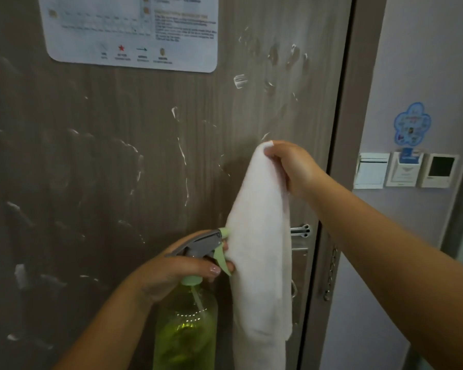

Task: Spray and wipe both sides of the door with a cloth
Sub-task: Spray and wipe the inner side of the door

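Here's the brown wood-grain door (pixel 104 169), filling the view and streaked with white foamy spray marks. The right hand (pixel 286 166) pinches the top corner of a long white cloth (pixel 259 249), fingers clamped on the fabric, so the cloth hangs straight down, long axis vertical, just in front of the door and just left of the metal door handle (pixel 301 231). Below it and to the left, the left hand (pixel 177 268) wraps the neck of a translucent green plastic spray bottle (pixel 185 324) with a grey and pale-green trigger head; fingers curl at the trigger, nozzle touching the cloth.

The wet streaks lie up and left of the cloth hand, so the right hand is nearer to them, and I'd judge wiping comes next.

A white laminated notice (pixel 131 30) sits at the door's top: a red star and an arrow show, the writing too blurred to read. No brand shows on the bottle.
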